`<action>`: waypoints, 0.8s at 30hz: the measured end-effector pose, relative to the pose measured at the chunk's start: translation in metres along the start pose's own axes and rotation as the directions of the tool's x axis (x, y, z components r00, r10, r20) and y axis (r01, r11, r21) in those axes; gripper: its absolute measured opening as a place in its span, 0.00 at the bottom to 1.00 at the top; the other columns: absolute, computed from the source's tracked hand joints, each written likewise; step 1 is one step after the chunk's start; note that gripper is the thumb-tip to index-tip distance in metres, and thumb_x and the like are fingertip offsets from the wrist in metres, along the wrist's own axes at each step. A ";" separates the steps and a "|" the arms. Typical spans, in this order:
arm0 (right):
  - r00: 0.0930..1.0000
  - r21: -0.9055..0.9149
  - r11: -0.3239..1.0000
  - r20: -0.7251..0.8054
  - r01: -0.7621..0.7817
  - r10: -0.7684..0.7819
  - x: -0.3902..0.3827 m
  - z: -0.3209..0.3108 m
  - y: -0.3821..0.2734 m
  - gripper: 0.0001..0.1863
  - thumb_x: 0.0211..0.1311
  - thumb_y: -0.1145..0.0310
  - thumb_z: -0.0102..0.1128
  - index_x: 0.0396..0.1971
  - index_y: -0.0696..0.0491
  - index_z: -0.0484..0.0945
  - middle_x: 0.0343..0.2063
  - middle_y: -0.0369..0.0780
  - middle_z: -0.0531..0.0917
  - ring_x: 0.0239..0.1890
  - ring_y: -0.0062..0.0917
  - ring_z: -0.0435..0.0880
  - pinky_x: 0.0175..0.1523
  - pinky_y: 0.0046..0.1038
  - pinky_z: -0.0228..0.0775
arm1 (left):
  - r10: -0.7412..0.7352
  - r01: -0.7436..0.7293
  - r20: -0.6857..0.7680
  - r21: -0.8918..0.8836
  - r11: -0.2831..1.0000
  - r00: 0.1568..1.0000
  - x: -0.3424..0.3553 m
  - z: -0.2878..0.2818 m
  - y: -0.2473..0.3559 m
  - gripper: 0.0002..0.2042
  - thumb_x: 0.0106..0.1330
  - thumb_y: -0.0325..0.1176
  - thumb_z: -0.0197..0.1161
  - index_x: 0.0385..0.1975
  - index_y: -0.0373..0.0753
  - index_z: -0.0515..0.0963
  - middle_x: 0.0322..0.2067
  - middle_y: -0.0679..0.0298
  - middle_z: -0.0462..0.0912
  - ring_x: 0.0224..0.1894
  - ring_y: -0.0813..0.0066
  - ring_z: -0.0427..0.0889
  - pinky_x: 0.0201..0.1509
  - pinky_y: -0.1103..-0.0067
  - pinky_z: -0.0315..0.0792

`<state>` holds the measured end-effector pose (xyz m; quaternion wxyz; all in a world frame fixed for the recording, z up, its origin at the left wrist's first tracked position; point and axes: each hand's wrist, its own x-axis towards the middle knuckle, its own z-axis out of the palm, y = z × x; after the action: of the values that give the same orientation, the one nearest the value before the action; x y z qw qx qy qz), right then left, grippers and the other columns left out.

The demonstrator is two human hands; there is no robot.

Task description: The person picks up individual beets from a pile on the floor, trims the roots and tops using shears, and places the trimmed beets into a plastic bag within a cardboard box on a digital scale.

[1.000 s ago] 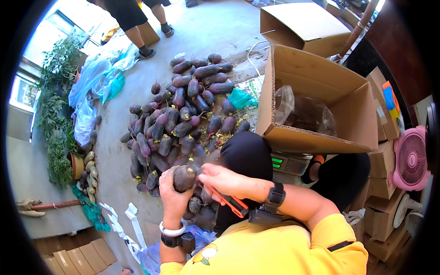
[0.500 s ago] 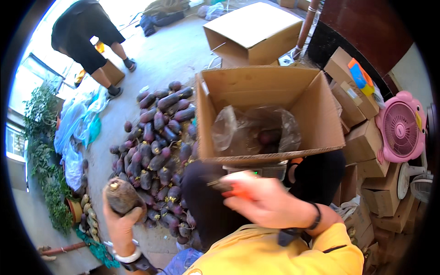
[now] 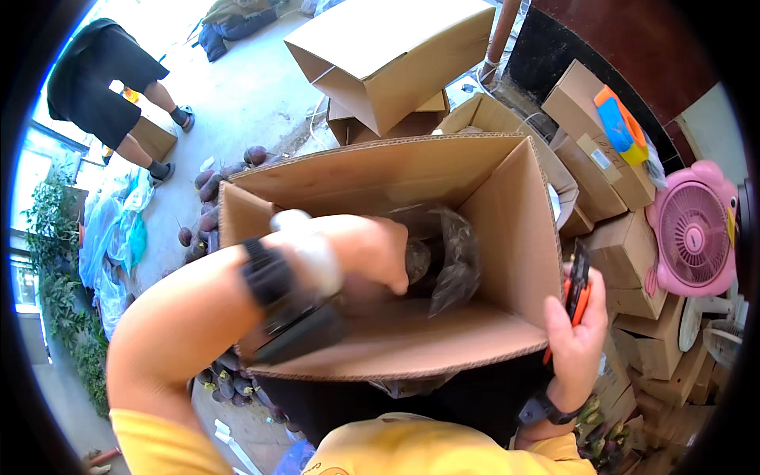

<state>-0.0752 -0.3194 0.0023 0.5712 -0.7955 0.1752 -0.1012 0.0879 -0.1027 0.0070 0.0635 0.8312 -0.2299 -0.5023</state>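
Left hand (image 3: 372, 253) reaches down inside the open cardboard box (image 3: 507, 237), fingers curled around a dark purple sweet potato (image 3: 417, 260), clamped on it, low in the box next to the clear plastic liner (image 3: 459, 257). A black wrist strap (image 3: 265, 273) and a white band (image 3: 317, 257) sit on that forearm. Right hand (image 3: 576, 336) is outside the box, just beside its near right corner, closed around orange-handled cutters (image 3: 578, 289) that stick upward. Black watch (image 3: 542, 410) on the right wrist. The two hands are well apart, the box wall between them.

The box stands on the floor right in front of the person, flaps open, near flap (image 3: 412, 348) folded toward the yellow shirt (image 3: 427, 447). To the left of the box, on the concrete floor (image 3: 245, 95), lies a pile of more purple sweet potatoes (image 3: 207, 190), partly hidden by the box and arm; more show below the forearm (image 3: 226, 384). Behind the box, another empty carton (image 3: 388, 55) is tipped on its side. Stacked small cartons (image 3: 602, 158) line the right side, with a pink fan (image 3: 693, 233) beside them. Another person in black shorts (image 3: 103, 87) stands at the far left of the floor, near blue plastic sheeting (image 3: 119, 229) and green plants (image 3: 55, 269).
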 end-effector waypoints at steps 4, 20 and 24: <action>0.996 0.020 1.000 0.087 -0.007 0.005 0.001 -0.006 0.004 0.21 0.55 0.73 0.62 0.47 0.60 0.68 0.37 0.35 0.71 0.33 0.15 0.67 0.41 0.17 0.62 | 0.002 -0.017 0.109 0.139 0.990 0.994 0.111 0.029 -0.030 0.17 0.46 0.41 0.65 0.32 0.35 0.84 0.36 0.52 0.84 0.40 0.55 0.82 0.45 0.65 0.73; 0.995 0.151 0.984 -0.035 0.099 -0.095 -0.008 -0.012 0.050 0.31 0.61 0.75 0.54 0.63 0.63 0.55 0.56 0.44 0.68 0.57 0.30 0.69 0.64 0.32 0.57 | 0.401 -0.348 -0.261 0.228 0.910 0.878 0.205 0.115 -0.060 0.14 0.53 0.31 0.58 0.39 0.34 0.80 0.46 0.53 0.75 0.51 0.51 0.73 0.49 0.65 0.73; 0.999 0.165 0.986 -0.044 0.037 -0.030 -0.001 -0.021 0.051 0.29 0.65 0.74 0.51 0.65 0.63 0.54 0.59 0.45 0.68 0.60 0.31 0.67 0.66 0.33 0.55 | 0.359 -0.327 -0.093 0.255 0.910 0.929 0.087 0.020 -0.024 0.17 0.56 0.36 0.59 0.44 0.35 0.78 0.42 0.54 0.79 0.46 0.57 0.76 0.49 0.68 0.74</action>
<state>-0.0921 -0.3518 -0.0388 0.6299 -0.7457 0.1647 -0.1416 0.1115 -0.1179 -0.0806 0.0678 0.8119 -0.4254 -0.3941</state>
